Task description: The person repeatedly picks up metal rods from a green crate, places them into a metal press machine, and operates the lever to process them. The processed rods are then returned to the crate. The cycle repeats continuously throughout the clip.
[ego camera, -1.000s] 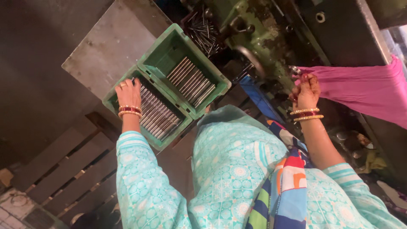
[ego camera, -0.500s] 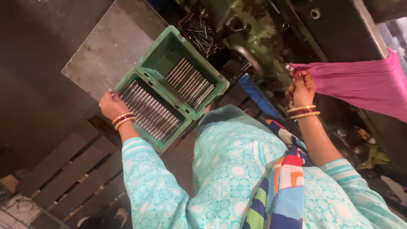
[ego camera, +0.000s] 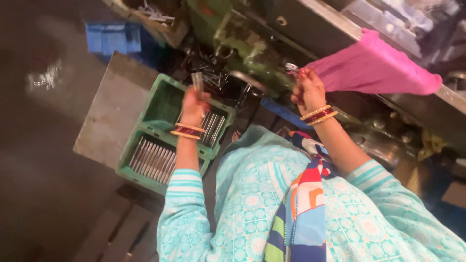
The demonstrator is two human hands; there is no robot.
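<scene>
Metal rods [ego camera: 197,81], a small bundle of them, stood upright in the closed grip of the left hand [ego camera: 193,106], raised above the far compartment of a green plastic crate [ego camera: 145,114]. Red and gold bangles [ego camera: 187,131] sat on that wrist.

The crate was divided into two compartments. The far one held a short row of rods [ego camera: 212,128] lying side by side against its right wall; the rest of its floor showed bare green. The near one held a fuller row of rods [ego camera: 153,159] laid parallel, covering most of its floor. The crate rested on a grey metal desk [ego camera: 107,116].

The right hand [ego camera: 307,90] was well apart from the crate, up at a green machine [ego camera: 242,43], its fingers curled about a small metal part [ego camera: 291,67]; whether that grip was fully closed on the part could not be told. A pink cloth [ego camera: 378,68] lay draped over the machine's edge, just beside this hand.

Beyond the crate, a dark heap of loose metal pieces [ego camera: 213,73] lay at the machine's base. A wooden box [ego camera: 155,22] at the top edge held further metal pieces. A blue crate [ego camera: 112,38] stood on the floor to the left; its contents were too blurred to tell.
</scene>
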